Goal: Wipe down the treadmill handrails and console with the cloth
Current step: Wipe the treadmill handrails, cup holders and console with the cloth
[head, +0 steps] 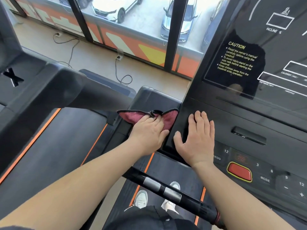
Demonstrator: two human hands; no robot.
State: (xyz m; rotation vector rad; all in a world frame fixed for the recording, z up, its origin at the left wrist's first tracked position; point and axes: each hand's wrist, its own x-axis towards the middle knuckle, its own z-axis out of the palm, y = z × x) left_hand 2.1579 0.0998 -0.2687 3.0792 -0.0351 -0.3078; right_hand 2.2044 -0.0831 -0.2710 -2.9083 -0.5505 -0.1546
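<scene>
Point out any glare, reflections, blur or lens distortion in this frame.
Head view: the glossy console display mirrors the bright window and a dark silhouette, washing out its lower labels; the window frames lean, bent by the wide-angle lens; the neighbouring treadmill at left is smeared soft; the cloth, left hand and right hand are sharp in even daylight.

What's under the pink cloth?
The cloth lies on a black treadmill ledge beside the console. The left hand grips it from above; the spot beneath is hidden.
</scene>
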